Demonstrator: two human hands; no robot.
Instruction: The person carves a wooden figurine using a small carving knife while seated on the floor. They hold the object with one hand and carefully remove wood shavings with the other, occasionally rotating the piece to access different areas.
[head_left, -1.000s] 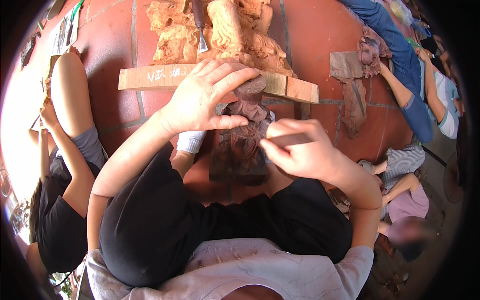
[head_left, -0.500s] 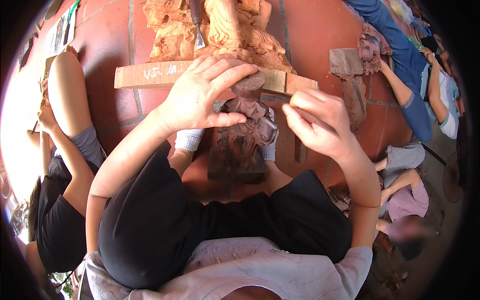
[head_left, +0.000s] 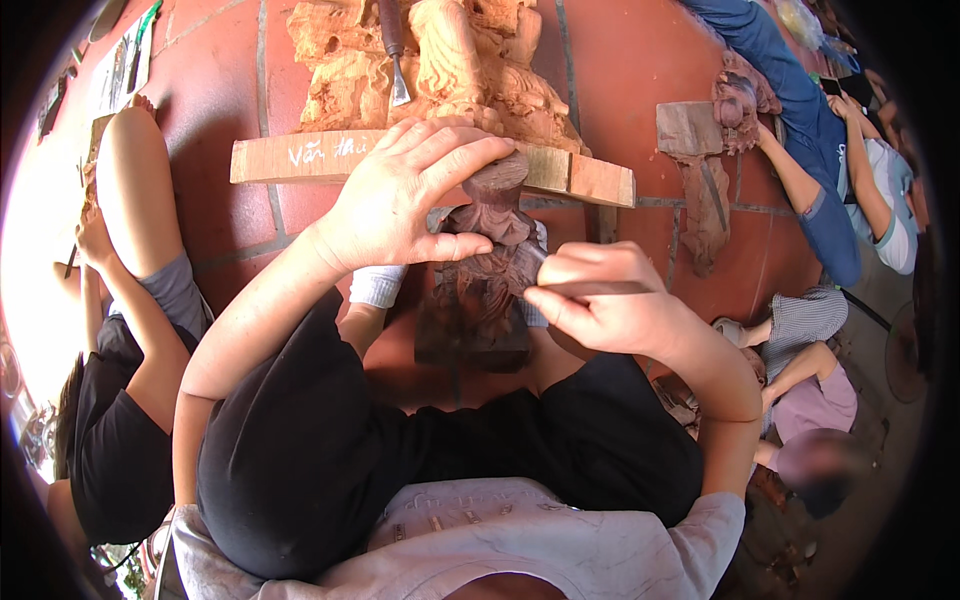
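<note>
A dark brown wood carving (head_left: 490, 275) stands upright between my feet, on a square dark base. My left hand (head_left: 400, 195) is closed on its upper part, fingers along the far side and thumb across the near side. My right hand (head_left: 610, 300) is closed around a thin dark stick-like tool (head_left: 590, 288), close against the carving's right side. The tool's tip is hidden by my fingers and the carving.
Beyond the carving stands a lighter wood sculpture (head_left: 450, 60) on a pale plank base (head_left: 600, 180), with a chisel (head_left: 396, 55) against it. A reddish carving and mallet-like wooden block (head_left: 690, 128) lie right on the tiles (head_left: 630, 60). Other people sit at both sides.
My right hand has moved left and down, from apart to close beside the carving, turning so the tool lies nearly level. The left hand keeps its hold.
</note>
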